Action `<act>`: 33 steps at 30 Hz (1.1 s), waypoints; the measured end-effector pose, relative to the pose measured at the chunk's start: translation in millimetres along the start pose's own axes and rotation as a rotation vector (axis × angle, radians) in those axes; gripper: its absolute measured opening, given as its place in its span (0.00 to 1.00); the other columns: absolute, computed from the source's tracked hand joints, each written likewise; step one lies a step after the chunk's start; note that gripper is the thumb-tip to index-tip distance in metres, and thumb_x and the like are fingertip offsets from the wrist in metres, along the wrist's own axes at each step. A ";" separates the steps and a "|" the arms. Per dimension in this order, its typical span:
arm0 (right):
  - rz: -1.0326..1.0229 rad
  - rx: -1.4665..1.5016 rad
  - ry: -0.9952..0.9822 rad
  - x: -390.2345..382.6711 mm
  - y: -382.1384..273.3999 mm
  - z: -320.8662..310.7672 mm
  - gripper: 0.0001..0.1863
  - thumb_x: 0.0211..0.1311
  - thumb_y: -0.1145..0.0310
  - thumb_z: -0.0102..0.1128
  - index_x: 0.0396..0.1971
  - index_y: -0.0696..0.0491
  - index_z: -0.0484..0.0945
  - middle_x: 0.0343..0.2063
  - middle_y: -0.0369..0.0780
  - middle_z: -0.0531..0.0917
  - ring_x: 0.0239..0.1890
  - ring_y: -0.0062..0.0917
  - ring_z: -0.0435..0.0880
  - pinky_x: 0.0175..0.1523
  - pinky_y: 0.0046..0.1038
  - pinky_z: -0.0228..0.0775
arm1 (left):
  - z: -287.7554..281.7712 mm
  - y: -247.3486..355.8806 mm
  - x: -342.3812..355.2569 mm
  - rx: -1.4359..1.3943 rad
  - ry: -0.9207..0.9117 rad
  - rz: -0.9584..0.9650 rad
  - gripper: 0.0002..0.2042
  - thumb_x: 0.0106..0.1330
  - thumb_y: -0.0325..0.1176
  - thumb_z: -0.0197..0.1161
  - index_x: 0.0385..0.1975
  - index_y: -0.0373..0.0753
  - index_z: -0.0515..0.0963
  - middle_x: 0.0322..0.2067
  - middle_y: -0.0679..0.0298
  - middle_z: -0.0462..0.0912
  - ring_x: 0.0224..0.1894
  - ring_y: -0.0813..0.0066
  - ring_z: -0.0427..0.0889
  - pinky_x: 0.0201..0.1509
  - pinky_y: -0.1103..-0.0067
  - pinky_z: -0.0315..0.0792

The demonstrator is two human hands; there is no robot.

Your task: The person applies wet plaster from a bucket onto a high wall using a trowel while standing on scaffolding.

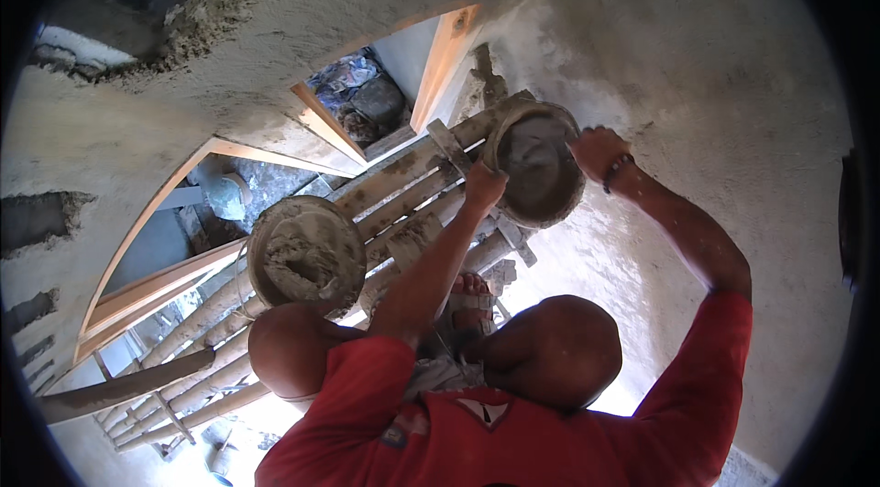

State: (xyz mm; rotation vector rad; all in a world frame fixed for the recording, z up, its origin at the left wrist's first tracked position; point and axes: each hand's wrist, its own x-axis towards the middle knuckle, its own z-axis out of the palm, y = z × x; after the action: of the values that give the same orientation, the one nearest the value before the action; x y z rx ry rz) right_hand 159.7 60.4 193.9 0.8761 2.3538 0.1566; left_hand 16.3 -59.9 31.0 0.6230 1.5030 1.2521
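My left hand and my right hand are closed on the rim of a round, mortar-crusted bucket, one at each side. Wet grey mortar lies inside it; how full it is I cannot tell. The bucket is at the upper end of a rough wooden scaffold. To the left, a second bucket holds thicker, lumpy mortar. My bare knees are bent at the bottom of the view, with a sandalled foot between them on the scaffold.
A rough plastered wall rises at the right. At the upper left, a wall with broken holes has timber-framed openings, with rubble and bags below. More poles extend to the lower left, with bright gaps beneath the scaffold.
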 end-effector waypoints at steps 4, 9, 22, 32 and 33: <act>0.214 -0.060 -0.173 37.6 -15.8 43.2 0.10 0.57 0.68 0.51 0.33 0.51 0.82 0.29 0.43 0.84 0.34 0.35 0.85 0.36 0.37 0.77 | 8.1 10.9 -8.1 -0.003 0.007 -0.024 0.18 0.47 0.23 0.56 0.42 0.35 0.77 0.32 0.58 0.82 0.36 0.70 0.80 0.41 0.74 0.71; 0.099 -0.109 -0.222 49.1 -33.5 36.2 0.08 0.56 0.68 0.53 0.31 0.52 0.80 0.31 0.45 0.83 0.32 0.33 0.83 0.35 0.35 0.76 | 3.1 7.5 -2.9 -0.088 0.028 -0.008 0.15 0.47 0.23 0.57 0.38 0.34 0.77 0.28 0.60 0.81 0.31 0.71 0.79 0.35 0.73 0.70; 0.489 1.273 -0.792 14.2 -28.9 47.3 0.13 0.62 0.60 0.57 0.32 0.55 0.70 0.18 0.39 0.72 0.16 0.24 0.71 0.19 0.29 0.65 | 5.7 -14.4 1.1 -0.005 0.049 0.120 0.18 0.47 0.23 0.58 0.42 0.32 0.77 0.34 0.55 0.83 0.39 0.68 0.81 0.43 0.72 0.72; 0.346 1.266 -0.229 -36.6 -20.2 71.1 0.11 0.60 0.58 0.51 0.34 0.49 0.74 0.24 0.42 0.78 0.23 0.32 0.78 0.32 0.35 0.73 | 1.3 7.5 -12.2 0.017 -0.012 -0.003 0.19 0.47 0.22 0.57 0.43 0.34 0.77 0.34 0.58 0.83 0.38 0.69 0.80 0.42 0.73 0.71; 0.200 0.887 -0.072 -38.5 -11.3 50.1 0.11 0.58 0.59 0.53 0.35 0.49 0.76 0.27 0.45 0.80 0.25 0.36 0.80 0.35 0.36 0.73 | -2.2 -0.1 -6.8 0.015 0.015 0.024 0.19 0.47 0.22 0.56 0.43 0.34 0.77 0.34 0.58 0.83 0.37 0.70 0.80 0.42 0.74 0.71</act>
State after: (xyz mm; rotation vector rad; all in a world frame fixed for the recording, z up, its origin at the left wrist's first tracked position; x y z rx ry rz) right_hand 205.6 22.7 169.7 1.4775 2.2348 -0.8857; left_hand 16.5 -66.6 33.3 0.6443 1.5223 1.2678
